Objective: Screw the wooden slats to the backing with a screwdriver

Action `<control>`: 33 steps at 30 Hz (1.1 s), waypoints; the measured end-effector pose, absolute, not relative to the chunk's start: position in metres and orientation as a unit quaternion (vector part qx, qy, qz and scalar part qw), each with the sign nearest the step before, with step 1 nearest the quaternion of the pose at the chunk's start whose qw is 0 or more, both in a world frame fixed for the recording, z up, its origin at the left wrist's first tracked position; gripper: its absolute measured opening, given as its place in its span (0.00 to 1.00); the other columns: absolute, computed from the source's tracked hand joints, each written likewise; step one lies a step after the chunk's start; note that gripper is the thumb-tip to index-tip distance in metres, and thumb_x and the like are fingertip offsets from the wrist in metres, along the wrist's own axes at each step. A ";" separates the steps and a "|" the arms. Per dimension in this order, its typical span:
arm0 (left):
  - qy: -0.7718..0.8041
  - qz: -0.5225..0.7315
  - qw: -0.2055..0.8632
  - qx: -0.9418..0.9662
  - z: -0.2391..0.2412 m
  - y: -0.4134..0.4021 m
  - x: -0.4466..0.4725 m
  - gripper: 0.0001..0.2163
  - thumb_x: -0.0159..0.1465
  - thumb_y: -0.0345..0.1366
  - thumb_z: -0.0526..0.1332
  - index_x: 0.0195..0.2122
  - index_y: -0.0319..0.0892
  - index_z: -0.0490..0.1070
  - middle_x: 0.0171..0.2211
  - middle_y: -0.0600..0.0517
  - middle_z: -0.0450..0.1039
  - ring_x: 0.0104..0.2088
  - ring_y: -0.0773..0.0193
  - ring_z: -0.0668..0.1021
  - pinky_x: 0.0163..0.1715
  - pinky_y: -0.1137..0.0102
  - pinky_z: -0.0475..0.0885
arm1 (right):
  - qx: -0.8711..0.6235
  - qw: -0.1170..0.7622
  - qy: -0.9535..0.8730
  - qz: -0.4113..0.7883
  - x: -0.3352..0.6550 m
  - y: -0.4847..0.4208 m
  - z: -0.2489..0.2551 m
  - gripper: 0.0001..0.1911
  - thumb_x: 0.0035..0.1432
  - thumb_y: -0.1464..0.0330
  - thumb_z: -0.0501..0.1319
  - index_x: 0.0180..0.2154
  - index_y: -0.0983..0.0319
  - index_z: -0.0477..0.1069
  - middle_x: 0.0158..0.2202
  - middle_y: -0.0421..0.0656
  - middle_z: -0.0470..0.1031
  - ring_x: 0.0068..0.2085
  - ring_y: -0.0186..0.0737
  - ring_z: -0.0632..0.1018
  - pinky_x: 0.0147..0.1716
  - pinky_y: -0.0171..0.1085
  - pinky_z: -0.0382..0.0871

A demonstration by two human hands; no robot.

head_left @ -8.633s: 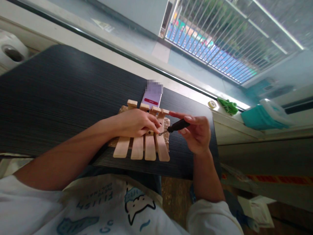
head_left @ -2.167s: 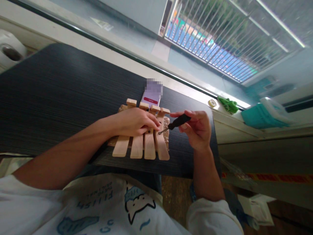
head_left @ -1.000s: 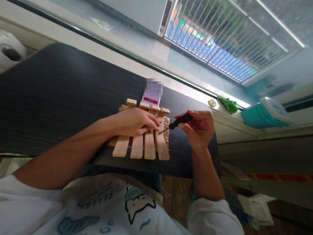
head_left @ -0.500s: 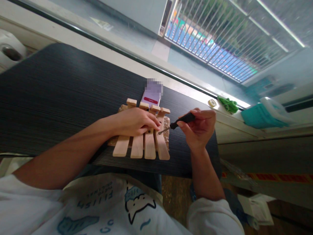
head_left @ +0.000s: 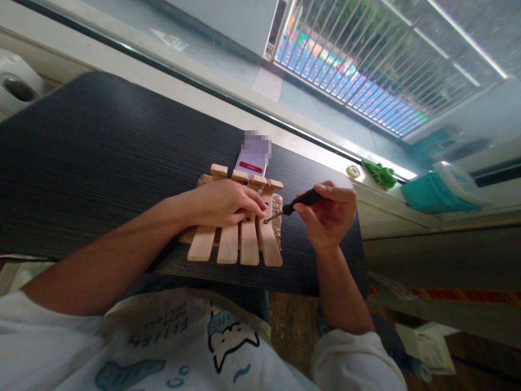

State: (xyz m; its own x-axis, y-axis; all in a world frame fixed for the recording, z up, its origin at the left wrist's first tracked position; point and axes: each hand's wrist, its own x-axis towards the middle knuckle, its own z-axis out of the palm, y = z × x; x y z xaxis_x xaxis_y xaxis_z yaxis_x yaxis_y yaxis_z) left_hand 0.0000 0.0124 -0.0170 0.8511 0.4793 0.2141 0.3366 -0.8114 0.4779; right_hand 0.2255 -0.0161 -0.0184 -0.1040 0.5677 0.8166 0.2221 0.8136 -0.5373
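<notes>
A light wooden slatted piece [head_left: 249, 247] lies on the dark table, its several slats narrowing at the far end into crosspieces. Under it is a brown, shiny wrapped slab [head_left: 278, 206]. My left hand [head_left: 226, 201] rests over the slats, its fingers stretched towards the rightmost one and pressing down. In my right hand [head_left: 334, 214] is a black-handled screwdriver [head_left: 303, 202], gripped between thumb and fingers. The shaft slants down to the left, and its tip meets a dark hole or screw in the rightmost slat. Which of these it is, I cannot tell.
A phone [head_left: 251, 157] with a lit screen lies just beyond the slats. The dark table [head_left: 101, 146] reaches far left, to a white paper roll [head_left: 18, 81]. On the sill at right are a tape roll [head_left: 353, 171], a green cloth [head_left: 379, 174] and a teal bin [head_left: 435, 191].
My right hand has shifted and turned very slightly to the left around the screwdriver handle. The tip stays at the same spot, and my left hand has not moved.
</notes>
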 end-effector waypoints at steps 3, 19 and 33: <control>0.218 0.163 0.218 0.937 -0.017 0.013 0.000 0.20 0.60 0.21 0.58 0.49 0.46 0.79 0.51 0.54 0.79 0.49 0.67 0.81 0.54 0.75 0.71 | -0.268 0.601 -0.738 0.148 0.227 -0.016 -0.018 0.20 0.56 0.64 0.68 0.50 0.45 0.70 0.30 0.35 0.67 0.23 0.31 0.69 0.16 0.33 0.61; 0.219 0.158 0.224 0.936 -0.016 0.013 0.001 0.20 0.60 0.21 0.58 0.48 0.45 0.80 0.51 0.53 0.80 0.50 0.65 0.81 0.55 0.72 0.71 | -0.273 0.497 -0.787 0.244 0.239 -0.020 -0.011 0.12 0.65 0.63 0.57 0.50 0.47 0.66 0.54 0.40 0.77 0.44 0.39 0.82 0.27 0.38 0.79; 0.219 0.158 0.216 0.938 -0.016 0.012 0.000 0.20 0.60 0.21 0.58 0.48 0.46 0.80 0.51 0.54 0.79 0.49 0.65 0.81 0.54 0.73 0.72 | -0.254 0.495 -0.783 0.279 0.235 -0.020 -0.005 0.12 0.63 0.63 0.61 0.48 0.49 0.63 0.42 0.38 0.83 0.23 0.29 0.76 0.17 0.30 0.71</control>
State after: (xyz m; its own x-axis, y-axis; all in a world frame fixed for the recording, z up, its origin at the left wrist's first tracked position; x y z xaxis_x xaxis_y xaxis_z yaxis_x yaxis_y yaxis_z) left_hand 0.0002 0.0124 -0.0164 0.8542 0.4789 0.2022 0.3421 -0.8107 0.4751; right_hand 0.2349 -0.0203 -0.0047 -0.3808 0.6744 0.6326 0.1212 0.7146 -0.6889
